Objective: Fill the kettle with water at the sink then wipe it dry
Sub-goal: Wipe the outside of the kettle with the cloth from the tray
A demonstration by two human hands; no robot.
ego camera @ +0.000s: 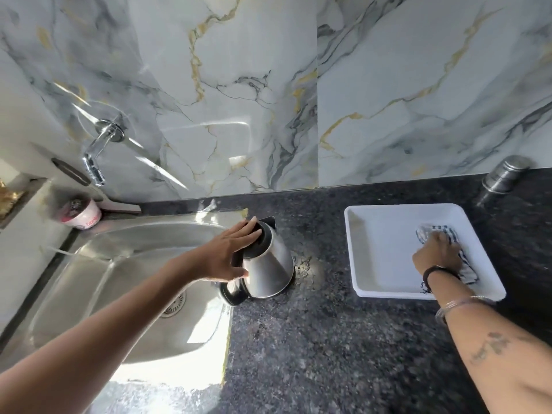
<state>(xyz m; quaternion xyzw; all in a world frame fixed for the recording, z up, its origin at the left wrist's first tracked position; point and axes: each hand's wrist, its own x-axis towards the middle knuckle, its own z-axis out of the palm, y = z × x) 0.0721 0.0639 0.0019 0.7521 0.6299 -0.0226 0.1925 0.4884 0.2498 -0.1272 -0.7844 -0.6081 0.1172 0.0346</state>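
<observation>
From the head camera, the steel kettle [267, 265] stands upright on the dark speckled counter [313, 339], just beside the right rim of the sink [98, 264], near the middle of the frame. The left hand [227, 255] lies flat on its black lid, fingers [245, 234] stretched out and close together, thumb against the kettle's side near the handle (no grasp on the handle itself). At about three o'clock from the kettle sits a white tray [373, 282], well apart from it. Inside, the right hand [437, 253] presses down on a blue-and-white checked cloth [466, 270], fingers curled over the fabric. At ten o'clock, the wall tap [97, 155] hangs over the basin.
</observation>
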